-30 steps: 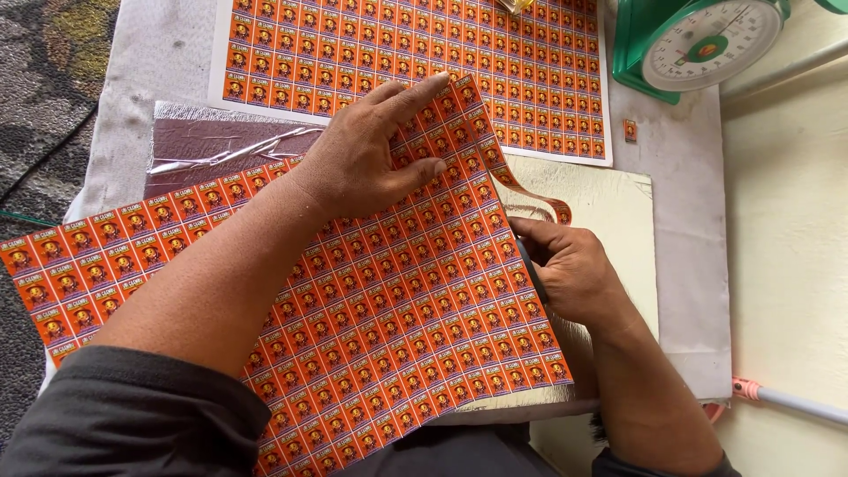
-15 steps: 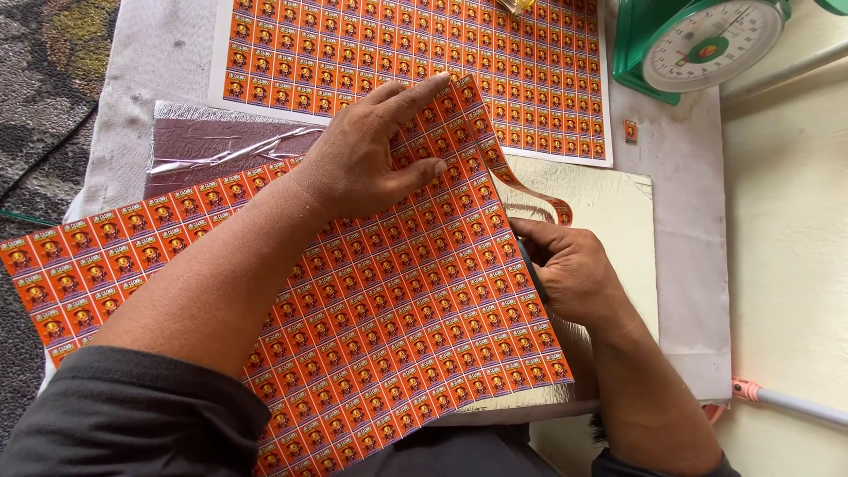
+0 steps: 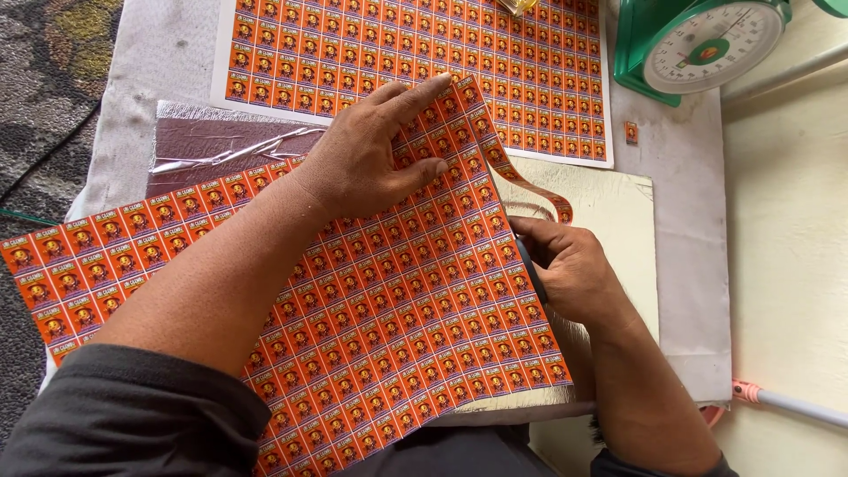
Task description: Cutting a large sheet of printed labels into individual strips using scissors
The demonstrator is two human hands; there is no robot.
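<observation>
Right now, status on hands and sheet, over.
Left hand flat on orange printed label sheet. Right hand grips thin dark tool at sheet's right edge. Cut strip curling away.

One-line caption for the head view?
Left hand flat on an orange label sheet; right hand grips a dark tool at its edge.

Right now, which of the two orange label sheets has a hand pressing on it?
The nearer, tilted sheet: the left hand lies flat on it. The far sheet lies untouched.
</observation>
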